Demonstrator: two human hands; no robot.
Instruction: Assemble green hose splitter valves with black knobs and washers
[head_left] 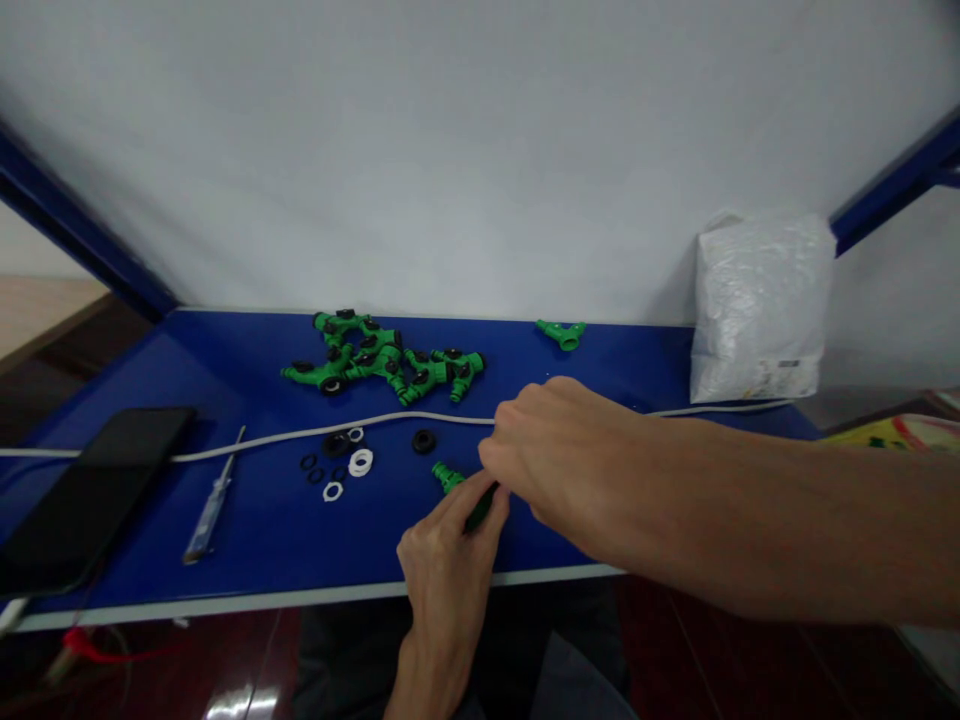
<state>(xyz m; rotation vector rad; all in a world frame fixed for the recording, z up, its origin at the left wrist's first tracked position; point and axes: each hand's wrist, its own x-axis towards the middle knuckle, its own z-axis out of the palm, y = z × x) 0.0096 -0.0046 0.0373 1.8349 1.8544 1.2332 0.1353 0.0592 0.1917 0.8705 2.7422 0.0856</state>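
Green connector (448,478) is held just on the near side of the white cable (300,433), which runs across the blue table (277,555). The left hand (450,550) is closed around it, thumb and fingers pinching a dark part, with the ribbed green end poking out past the fingers. The right hand (551,445) reaches in over the cable, fingers curled shut against the connector's other end; whether it grips anything there is hidden, so I cannot tell. Nearer than the cable and left of the hands lie a thick black ring (424,442), some white rings (361,462) and several thin black rings (309,462). Farther left, a screwdriver (208,520) with a clear handle points its tip across the cable line, and a black phone (97,490) lies over the cable. Beyond the cable sits a cluster of green fittings (379,360) with black levers, touching one another, and, well to their right, one green Y-shaped piece (562,335). A white wrapped package (761,310) stands beside the cable's right end, near the wall (450,150).
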